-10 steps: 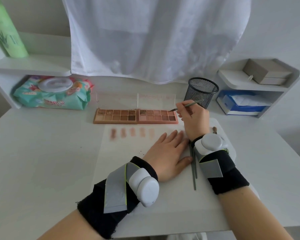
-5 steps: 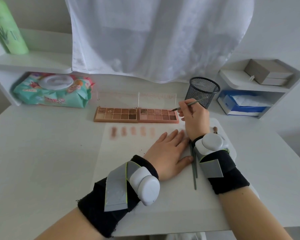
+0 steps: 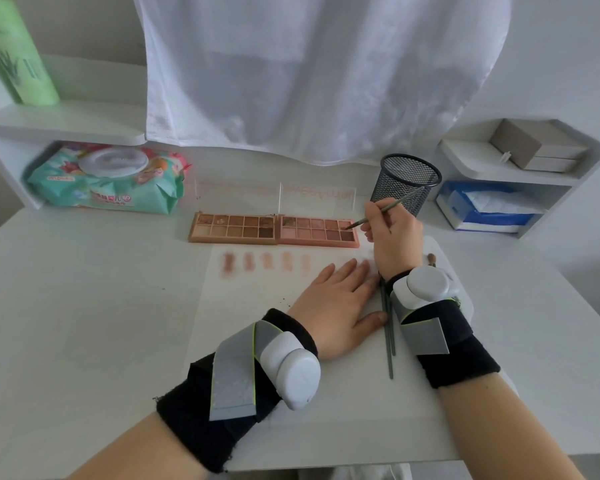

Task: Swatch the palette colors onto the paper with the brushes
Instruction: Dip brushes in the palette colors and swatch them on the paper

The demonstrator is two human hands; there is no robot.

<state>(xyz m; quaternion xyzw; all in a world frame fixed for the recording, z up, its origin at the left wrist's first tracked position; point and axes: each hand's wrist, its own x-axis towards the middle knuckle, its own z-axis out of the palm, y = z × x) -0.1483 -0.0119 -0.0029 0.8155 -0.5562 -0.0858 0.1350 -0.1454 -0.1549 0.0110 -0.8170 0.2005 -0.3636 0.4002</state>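
wipes pack (image 3: 108,183) under left shelf | mesh cup (image 3: 408,181) | green bottle (image 3: 18,53) | blue box (image 3: 482,211)

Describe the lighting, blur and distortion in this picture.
Head view: soft, even light with faint shadows under the left hand; wide-angle bending curves the table edges and shelves; the wipes pack and swatches look soft, while the brush in the right hand stays fairly sharp.

My right hand (image 3: 394,237) dips a brush (image 3: 381,211) into the palette (image 3: 274,230); my left hand (image 3: 336,303) lies flat on the swatched paper (image 3: 257,306).
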